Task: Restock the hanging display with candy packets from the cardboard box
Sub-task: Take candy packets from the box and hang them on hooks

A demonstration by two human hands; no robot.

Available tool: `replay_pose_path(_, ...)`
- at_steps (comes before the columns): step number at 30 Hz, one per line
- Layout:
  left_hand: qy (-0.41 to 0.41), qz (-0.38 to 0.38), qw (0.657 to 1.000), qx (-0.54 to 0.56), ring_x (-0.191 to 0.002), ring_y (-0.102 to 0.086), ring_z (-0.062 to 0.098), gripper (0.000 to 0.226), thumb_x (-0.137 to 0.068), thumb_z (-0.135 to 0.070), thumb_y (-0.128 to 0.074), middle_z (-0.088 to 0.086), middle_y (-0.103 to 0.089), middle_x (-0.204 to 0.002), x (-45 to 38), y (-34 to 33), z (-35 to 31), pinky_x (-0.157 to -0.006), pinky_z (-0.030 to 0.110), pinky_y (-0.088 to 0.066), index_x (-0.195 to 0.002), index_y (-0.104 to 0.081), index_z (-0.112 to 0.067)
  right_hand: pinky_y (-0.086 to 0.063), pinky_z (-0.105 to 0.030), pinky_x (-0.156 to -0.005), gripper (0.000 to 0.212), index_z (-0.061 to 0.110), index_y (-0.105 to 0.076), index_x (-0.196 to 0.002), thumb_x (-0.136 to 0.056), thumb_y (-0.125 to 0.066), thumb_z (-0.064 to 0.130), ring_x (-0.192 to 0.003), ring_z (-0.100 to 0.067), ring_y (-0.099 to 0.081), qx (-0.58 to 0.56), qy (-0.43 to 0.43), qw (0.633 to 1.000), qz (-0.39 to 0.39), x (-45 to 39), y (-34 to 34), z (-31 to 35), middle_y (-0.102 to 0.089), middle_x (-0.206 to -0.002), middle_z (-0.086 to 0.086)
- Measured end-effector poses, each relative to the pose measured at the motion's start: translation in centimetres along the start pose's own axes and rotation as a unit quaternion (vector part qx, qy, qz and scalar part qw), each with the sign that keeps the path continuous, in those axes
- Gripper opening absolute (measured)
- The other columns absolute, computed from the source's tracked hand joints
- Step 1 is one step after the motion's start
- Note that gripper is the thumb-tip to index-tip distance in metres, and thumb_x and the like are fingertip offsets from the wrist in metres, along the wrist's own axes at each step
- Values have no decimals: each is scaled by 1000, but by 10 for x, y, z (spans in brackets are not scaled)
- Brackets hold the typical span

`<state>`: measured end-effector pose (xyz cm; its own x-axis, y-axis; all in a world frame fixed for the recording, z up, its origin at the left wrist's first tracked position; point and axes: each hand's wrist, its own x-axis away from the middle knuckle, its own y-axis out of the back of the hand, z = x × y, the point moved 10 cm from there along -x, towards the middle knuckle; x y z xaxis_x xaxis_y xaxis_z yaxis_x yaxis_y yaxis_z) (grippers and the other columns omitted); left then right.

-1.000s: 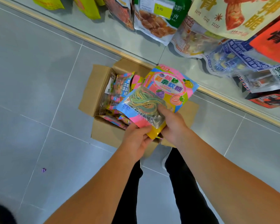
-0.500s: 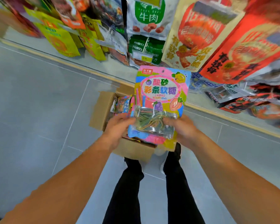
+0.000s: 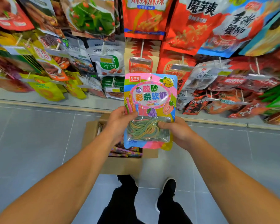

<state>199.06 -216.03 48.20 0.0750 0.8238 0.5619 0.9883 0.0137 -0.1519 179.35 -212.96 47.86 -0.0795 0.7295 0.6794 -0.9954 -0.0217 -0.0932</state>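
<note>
A pink, blue and yellow candy packet (image 3: pixel 149 101) with coloured candy strips behind a clear window is held upright in front of me. My left hand (image 3: pixel 119 122) grips its left edge and my right hand (image 3: pixel 178 130) grips its right edge. Below and behind it, the open cardboard box (image 3: pixel 120 165) sits on the floor with more candy packets (image 3: pixel 126 151) inside, partly hidden by my arms. The hanging display (image 3: pixel 141 50) of snack bags on pegs fills the upper view, just beyond the packet's top.
Grey floor tiles (image 3: pixel 31 143) surround the box. A low ledge with a gold strip (image 3: pixel 217 123) runs along the display's foot. My black shoes (image 3: pixel 166 189) stand right behind the box. Snack bags hang densely to the left (image 3: pixel 44 73) and right (image 3: pixel 233 88).
Both hands have lifted the candy packet out of the box and turned it upright. My view has tilted up, so the hanging display now fills the top.
</note>
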Motion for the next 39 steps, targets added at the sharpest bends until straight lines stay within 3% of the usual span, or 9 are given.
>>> replay_pose_path(6,-62,65,995,-52,-96,-71,15,14,-90,-9,-66,3,-75,-104,43,-123,-38,-89,36,-54,-104,-70,-10,-55,-49,-93,29,-2,-64,-118,-90,-62,-5,-105,-37,-69,-23,63,997,-25,70,97,29,-71,-114,-19)
replay_pose_path(11,-93,75,991,-52,-95,-71,33,14,-83,-15,-73,13,-75,-99,80,-221,-41,-90,53,-55,-96,-71,-9,-58,-44,-89,25,0,-67,-113,-90,-61,-5,-102,-35,-70,-39,120,991,-36,134,185,41,-72,-112,-18)
replay_pose_path(14,-116,89,988,-57,-101,-70,30,31,-79,-22,-77,9,-74,-106,103,-280,-46,-95,52,-52,-107,-70,-11,-60,-39,-81,21,6,-72,-102,-88,-63,-7,-95,-31,-72,-47,148,987,-42,172,237,49,-75,-105,-15)
replay_pose_path(17,-149,109,980,-74,-103,-69,29,31,-84,-15,-74,11,-73,-109,131,-352,-60,-97,51,-51,-113,-68,-7,-56,-51,-91,20,6,-72,-102,-86,-67,-4,-103,-37,-69,-42,170,983,-61,215,297,61,-73,-108,-18)
replay_pose_path(22,-208,137,963,-105,-100,-70,29,29,-75,-20,-77,10,-75,-104,162,-448,-102,-95,48,-53,-102,-73,-12,-53,-55,-95,19,14,-77,-85,-86,-68,-2,-96,-32,-71,-41,216,969,-111,272,377,98,-75,-100,-14)
replay_pose_path(26,-247,142,950,-127,-89,-70,22,10,-87,-11,-71,6,-75,-98,171,-498,-135,-88,41,-54,-97,-72,-13,-53,-54,-95,15,13,-77,-93,-87,-68,3,-100,-34,-70,-28,244,962,-117,294,419,128,-74,-106,-16)
replay_pose_path(31,-286,148,934,-154,-90,-69,17,17,-90,-16,-68,4,-72,-103,170,-547,-177,-78,31,-52,-105,-67,-10,-49,-28,-70,17,18,-72,-105,-88,-71,16,-91,-11,-68,11,287,933,-218,313,474,182,-73,-108,-4)
replay_pose_path(34,-306,144,928,-155,-93,-70,20,18,-90,-17,-69,5,-72,-104,156,-569,-205,-83,38,-55,-106,-68,-9,-51,-36,-77,17,20,-69,-101,-87,-73,26,-91,-21,-62,2,313,914,-258,320,503,220,-66,-103,-6)
replay_pose_path(39,-328,121,922,-169,-93,-69,19,11,-90,-22,-69,1,-72,-103,126,-591,-257,-85,40,-55,-101,-69,-17,-55,-40,-84,12,15,-64,-99,-89,-69,17,-85,-20,-63,17,351,888,-296,327,534,301,-65,-99,-7)
